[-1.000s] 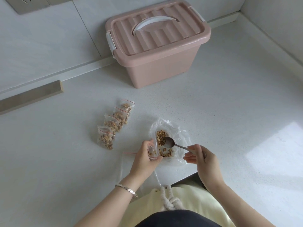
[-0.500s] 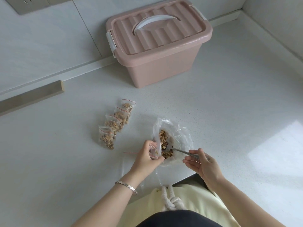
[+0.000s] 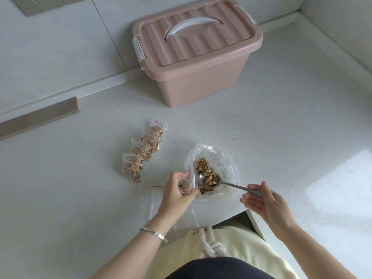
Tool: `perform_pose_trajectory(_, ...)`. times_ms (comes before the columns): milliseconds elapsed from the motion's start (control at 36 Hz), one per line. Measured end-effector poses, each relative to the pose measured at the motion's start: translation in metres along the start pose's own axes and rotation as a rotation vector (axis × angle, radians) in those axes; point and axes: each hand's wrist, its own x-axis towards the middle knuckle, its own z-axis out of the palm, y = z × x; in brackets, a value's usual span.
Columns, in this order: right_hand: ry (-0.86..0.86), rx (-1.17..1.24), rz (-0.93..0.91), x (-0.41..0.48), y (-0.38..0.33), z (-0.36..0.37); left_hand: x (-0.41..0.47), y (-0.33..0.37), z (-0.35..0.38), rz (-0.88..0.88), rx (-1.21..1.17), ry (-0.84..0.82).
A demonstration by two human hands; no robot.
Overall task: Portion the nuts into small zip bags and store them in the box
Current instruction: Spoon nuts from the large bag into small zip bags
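A large clear plastic bag [image 3: 227, 164] of walnut pieces [image 3: 202, 165] lies open on the white counter. My left hand [image 3: 175, 193] grips a small zip bag [image 3: 184, 185] upright beside it, with a few nuts inside. My right hand [image 3: 265, 204] holds the handle of a metal spoon [image 3: 231, 185], whose bowl is heaped with nuts just above the large bag. Several filled small zip bags [image 3: 144, 152] with red strips lie in a row to the left. The pink storage box [image 3: 198, 49] stands at the back with its lid closed.
An empty flat zip bag [image 3: 161, 202] lies under my left wrist near the counter's front edge [image 3: 227, 219]. A wall and a metal ledge [image 3: 40, 115] run along the left and back; another wall closes the right side.
The spoon dipped into the large bag and has come up loaded with nuts. My right hand has drawn back to the right. My left hand still holds the small bag in place.
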Motion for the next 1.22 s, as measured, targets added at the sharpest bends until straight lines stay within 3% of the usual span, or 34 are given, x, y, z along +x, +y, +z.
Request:
perform_pose_trajectory(389, -0.040, -0.173, -0.179, -0.028, -0.034, 0.034, -0.001, -0.014, 0.009, 0.027, 0.012, 0.032)
perform_pose_trajectory(528, -0.065, -0.383, -0.274, -0.032, -0.037, 0.050, -0.001, -0.014, 0.009, 0.038, 0.064, 0.009)
perform_pose_trajectory(778, -0.251, -0.935, -0.620, -0.048, -0.040, 0.070, -0.004, -0.013, 0.011, 0.120, 0.110, 0.046)
perform_pose_trajectory(889, -0.235, -1.001, -0.631, -0.043, -0.037, 0.071, -0.004, -0.016, 0.011, 0.124, 0.117, 0.059)
perform_pose_trajectory(1028, -0.152, -1.253, -1.066, -0.043, -0.026, 0.074, -0.007, -0.013, 0.014, 0.143, 0.126, 0.046)
perform_pose_trajectory(1222, -0.103, -1.315, -1.194, -0.045, -0.007, 0.077, -0.005, -0.007, 0.018, 0.115, 0.106, 0.124)
